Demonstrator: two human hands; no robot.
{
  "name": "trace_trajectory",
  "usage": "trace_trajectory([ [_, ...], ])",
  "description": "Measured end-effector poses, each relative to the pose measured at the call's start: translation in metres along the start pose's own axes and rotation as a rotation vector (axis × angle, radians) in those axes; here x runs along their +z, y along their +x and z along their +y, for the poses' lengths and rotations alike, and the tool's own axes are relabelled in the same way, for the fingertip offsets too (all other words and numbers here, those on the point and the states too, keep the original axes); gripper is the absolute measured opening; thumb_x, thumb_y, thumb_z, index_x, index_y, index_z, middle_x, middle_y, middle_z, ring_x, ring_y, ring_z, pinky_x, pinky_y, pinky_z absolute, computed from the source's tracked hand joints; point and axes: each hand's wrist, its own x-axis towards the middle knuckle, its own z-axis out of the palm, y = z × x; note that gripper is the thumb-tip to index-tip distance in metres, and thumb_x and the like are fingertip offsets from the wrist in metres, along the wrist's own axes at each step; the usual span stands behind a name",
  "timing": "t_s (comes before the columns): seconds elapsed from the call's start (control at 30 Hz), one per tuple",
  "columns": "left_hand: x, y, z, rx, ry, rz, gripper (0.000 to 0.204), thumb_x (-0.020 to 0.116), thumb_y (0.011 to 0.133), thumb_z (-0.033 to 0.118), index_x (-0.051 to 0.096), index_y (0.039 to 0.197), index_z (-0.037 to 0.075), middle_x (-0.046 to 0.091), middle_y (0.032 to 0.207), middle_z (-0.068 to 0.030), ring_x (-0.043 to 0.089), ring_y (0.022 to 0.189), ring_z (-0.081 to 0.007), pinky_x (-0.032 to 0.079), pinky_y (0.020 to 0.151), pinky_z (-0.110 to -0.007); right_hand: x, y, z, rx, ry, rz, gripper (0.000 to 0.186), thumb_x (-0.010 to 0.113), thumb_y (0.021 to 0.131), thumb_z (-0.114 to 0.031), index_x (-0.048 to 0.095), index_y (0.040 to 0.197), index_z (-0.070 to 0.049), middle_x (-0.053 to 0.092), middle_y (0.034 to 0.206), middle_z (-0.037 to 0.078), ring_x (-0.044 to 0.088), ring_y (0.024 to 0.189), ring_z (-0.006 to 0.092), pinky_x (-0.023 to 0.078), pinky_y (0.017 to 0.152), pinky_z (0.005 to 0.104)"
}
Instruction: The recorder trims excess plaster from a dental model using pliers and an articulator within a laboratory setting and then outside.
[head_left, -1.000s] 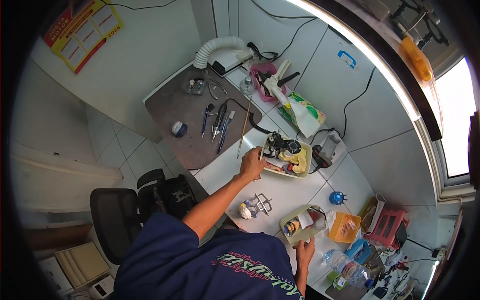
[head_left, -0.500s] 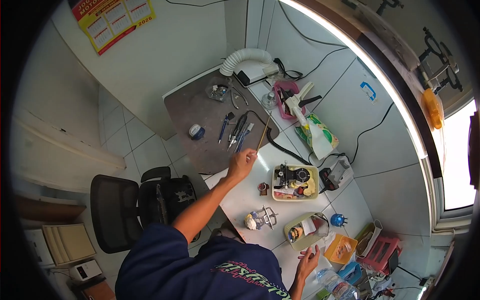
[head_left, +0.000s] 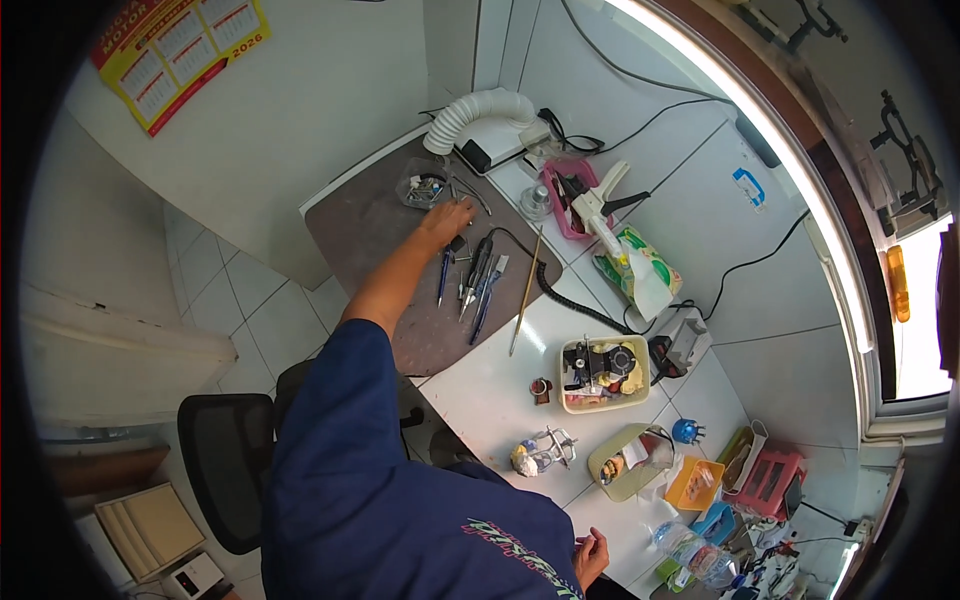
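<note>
My left hand [head_left: 448, 220] reaches over the dark mat [head_left: 345, 215], its bent fingers at the handles of metal pliers [head_left: 481, 197]; whether they grip is unclear. Above the hand sits a clear container of small metal parts [head_left: 420, 186]. Just below it lie a blue-handled brush [head_left: 443, 275], a black handpiece [head_left: 477, 265] on a coiled cord, and blue-handled tools [head_left: 487, 300]. A thin wooden-handled stick [head_left: 526, 295] rests across the mat's right edge. My right hand [head_left: 592, 555] hangs low by the table's front edge, fingers loosely curled and partly apart, with nothing visible in it.
On the white table are a cream tub with a black articulator [head_left: 605, 372], a metal frame with a cast [head_left: 543, 452], a greenish bin [head_left: 630, 480], an orange tray [head_left: 695, 483] and a plastic bottle [head_left: 695, 555]. A pink basket [head_left: 565, 205] and wipes pack [head_left: 640, 270] stand along the wall.
My left hand has let go of the thin stick, which now lies on the table, and moved up to the pliers. My right hand has drawn back toward my body.
</note>
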Motion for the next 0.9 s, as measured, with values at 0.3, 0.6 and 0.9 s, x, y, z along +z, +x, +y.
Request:
trace_trajectory([
  [0.3, -0.046, 0.025, 0.029, 0.186, -0.328, 0.285, 0.033, 0.053, 0.077, -0.01, 0.055, 0.108, 0.001, 0.057, 0.108, -0.0139, 0.061, 0.098, -0.0362, 0.052, 0.081, -0.042, 0.027, -0.04, 0.014, -0.088, -0.319, 0.055, 0.025, 0.058, 0.095, -0.022, 0.067, 0.1, 0.0, 0.067, 0.074, 0.009, 0.058, 0.066, 0.0097, 0.048, 0.062, 0.0257],
  [0.6, -0.124, -0.008, 0.049, 0.327, -0.401, 0.492, 0.03, 0.053, 0.079, -0.01, 0.056, 0.107, 0.001, 0.061, 0.104, -0.0152, 0.062, 0.096, -0.0363, 0.052, 0.081, -0.041, 0.013, -0.046, -0.015, -0.099, 0.014, 0.195, 0.019, 0.053, 0.095, -0.009, 0.064, 0.105, 0.003, 0.063, 0.067, 0.007, 0.061, 0.059, 0.0123, 0.048, 0.056, 0.0234],
  [0.9, -0.249, -0.089, 0.154, 1.048, -0.557, 0.505, 0.032, 0.063, 0.071, -0.008, 0.054, 0.1, 0.004, 0.059, 0.103, -0.0109, 0.058, 0.076, -0.0247, 0.052, 0.065, -0.034, 0.046, -0.012, -0.211, -0.325, 0.643, -0.297, 0.042, 0.049, 0.099, -0.026, 0.051, 0.131, 0.001, 0.06, 0.117, 0.014, 0.056, 0.112, 0.0203, 0.046, 0.093, 0.0337],
])
